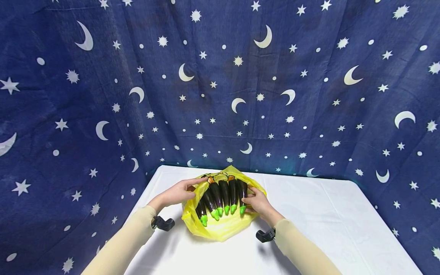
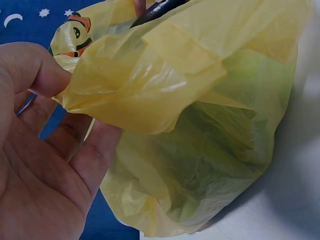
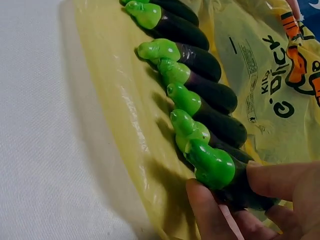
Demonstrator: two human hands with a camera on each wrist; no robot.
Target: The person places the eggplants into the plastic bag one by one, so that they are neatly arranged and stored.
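A yellow plastic bag (image 1: pixel 220 231) lies on its side on the table, its mouth spread wide towards me. Inside it, several dark purple eggplants (image 3: pixel 210 95) with shiny bright green caps lie side by side, caps facing the opening. My left hand (image 1: pixel 177 193) pinches the bag's left rim between thumb and fingers; the left wrist view shows the thin plastic (image 2: pixel 130 75) bunched there. At the right end of the row, my right hand (image 1: pixel 259 204) grips the outermost eggplant (image 1: pixel 242 189), thumb on one side and fingers on the other, close behind its green cap.
The white-covered table (image 1: pixel 316 221) extends to the right and in front of the bag. Behind and to the left hangs a dark blue curtain (image 1: pixel 220 99) with moons and stars. Black print and an orange cartoon figure (image 3: pixel 297 65) mark the bag's inner side.
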